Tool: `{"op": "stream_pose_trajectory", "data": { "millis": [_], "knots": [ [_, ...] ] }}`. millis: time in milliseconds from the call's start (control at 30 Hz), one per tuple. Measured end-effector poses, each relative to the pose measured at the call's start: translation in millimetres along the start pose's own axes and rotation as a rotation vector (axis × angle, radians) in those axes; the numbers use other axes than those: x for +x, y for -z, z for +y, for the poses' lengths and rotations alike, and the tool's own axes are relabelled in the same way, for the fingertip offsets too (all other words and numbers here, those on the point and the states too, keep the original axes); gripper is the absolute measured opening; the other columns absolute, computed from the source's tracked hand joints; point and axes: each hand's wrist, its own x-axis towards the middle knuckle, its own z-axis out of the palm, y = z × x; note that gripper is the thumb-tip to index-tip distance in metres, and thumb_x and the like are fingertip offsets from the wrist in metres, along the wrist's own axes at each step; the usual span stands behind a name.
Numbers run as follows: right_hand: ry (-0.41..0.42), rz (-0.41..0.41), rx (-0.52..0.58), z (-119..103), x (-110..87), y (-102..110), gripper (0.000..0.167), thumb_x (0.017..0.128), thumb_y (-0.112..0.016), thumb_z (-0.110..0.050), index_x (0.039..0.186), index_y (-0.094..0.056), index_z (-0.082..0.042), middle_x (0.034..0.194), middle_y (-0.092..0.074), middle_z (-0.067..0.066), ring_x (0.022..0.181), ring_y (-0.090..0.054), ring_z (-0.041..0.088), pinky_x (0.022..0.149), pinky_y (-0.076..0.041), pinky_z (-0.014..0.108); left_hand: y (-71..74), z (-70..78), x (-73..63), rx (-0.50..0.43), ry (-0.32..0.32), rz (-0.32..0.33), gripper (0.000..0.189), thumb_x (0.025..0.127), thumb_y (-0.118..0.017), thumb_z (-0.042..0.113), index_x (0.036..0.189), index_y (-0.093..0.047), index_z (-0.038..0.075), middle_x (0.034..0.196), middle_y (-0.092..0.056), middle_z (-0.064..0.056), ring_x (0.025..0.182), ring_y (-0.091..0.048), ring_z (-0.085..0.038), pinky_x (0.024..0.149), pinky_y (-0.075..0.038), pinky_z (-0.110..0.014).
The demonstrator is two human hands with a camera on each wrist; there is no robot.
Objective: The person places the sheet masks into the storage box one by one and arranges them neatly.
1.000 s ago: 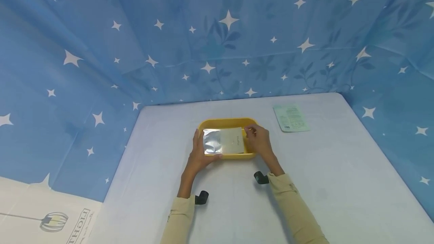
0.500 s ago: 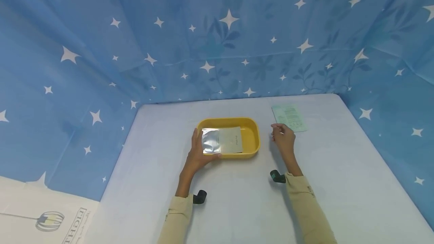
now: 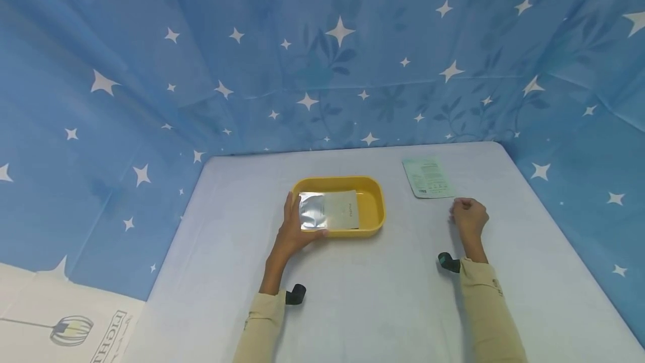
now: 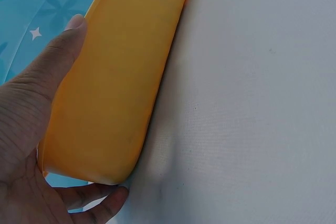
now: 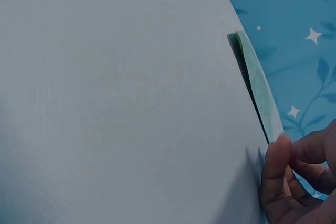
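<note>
My left hand point(image 3: 294, 231) grips the left end of a yellow plastic tray point(image 3: 379, 228), the thumb along its near side and the fingers round the end. The left wrist view shows the thumb on the tray's outer wall point(image 4: 113, 82). Inside lies a flat foil sachet point(image 3: 332, 210), silver on the left and cream with print on the right. My right hand point(image 3: 470, 218) has curled fingers with nothing visible between them. It is just off the near right corner of a pale green printed packet point(image 3: 429, 178); whether they touch, I cannot tell.
A white cloth covers the table point(image 3: 363, 296). Behind and beside it hangs a blue curtain point(image 3: 282, 71) with white stars. A black wrist camera point(image 3: 296, 294) sits by the left sleeve and another wrist camera point(image 3: 448, 262) by the right.
My right hand has left the tray's right end and moved right, past the front of the green packet. My left hand, the tray and both packets have stayed in place.
</note>
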Motion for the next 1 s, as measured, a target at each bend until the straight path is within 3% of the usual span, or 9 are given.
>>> {"op": "stream_pose_trajectory", "data": {
  "millis": [200,500,767,900,1000],
  "knots": [
    [-0.017,-0.020,-0.002,1.9,8.6,0.3,0.032,0.096,-0.045,-0.009,0.118,-0.061,0.009,0.096,-0.066,0.020,0.048,-0.051,-0.006,0.047,-0.047,0.011,1.3,0.0,1.2,-0.007,-0.012,0.004,0.124,0.066,-0.085,0.055,0.158,-0.010,0.020,0.166,0.007,-0.005,0.145,-0.028,-0.041,0.106,-0.038,-0.060],
    [-0.015,-0.034,-0.121,0.8,21.2,-1.8,0.033,0.096,-0.049,-0.013,0.117,-0.061,0.009,0.095,-0.069,0.023,0.046,-0.050,-0.003,0.049,-0.040,0.013,-1.0,-2.1,-0.1,-0.008,-0.013,0.002,0.125,0.065,-0.085,0.056,0.158,-0.010,0.022,0.166,0.007,-0.003,0.145,-0.027,-0.040,0.107,-0.037,-0.060],
    [-0.112,-0.069,-0.169,-3.8,29.3,-5.1,0.042,0.096,-0.053,-0.024,0.122,-0.058,0.009,0.086,-0.070,0.019,0.045,-0.052,0.003,0.064,-0.041,0.026,-1.9,-2.4,-0.9,-0.006,-0.014,0.006,0.124,0.065,-0.085,0.056,0.158,-0.010,0.022,0.166,0.006,-0.004,0.143,-0.031,-0.041,0.105,-0.040,-0.059],
    [-0.093,-0.062,-0.211,-7.0,32.5,-4.4,0.040,0.095,-0.056,-0.022,0.116,-0.062,0.011,0.072,-0.070,0.016,0.053,-0.059,0.015,0.072,-0.045,0.037,-1.9,-2.0,-0.4,-0.019,-0.020,0.008,0.123,0.065,-0.085,0.055,0.158,-0.012,0.021,0.166,0.006,-0.003,0.141,-0.034,-0.042,0.104,-0.041,-0.060],
    [-0.094,-0.057,-0.255,-8.9,34.1,-5.5,0.038,0.095,-0.056,-0.023,0.112,-0.065,0.011,0.078,-0.071,0.021,0.072,-0.066,0.030,0.078,-0.046,0.045,-1.2,-2.3,-0.4,-0.019,-0.023,0.011,0.122,0.065,-0.085,0.055,0.158,-0.014,0.020,0.166,0.006,-0.003,0.140,-0.034,-0.042,0.103,-0.041,-0.060]
  ]
}}
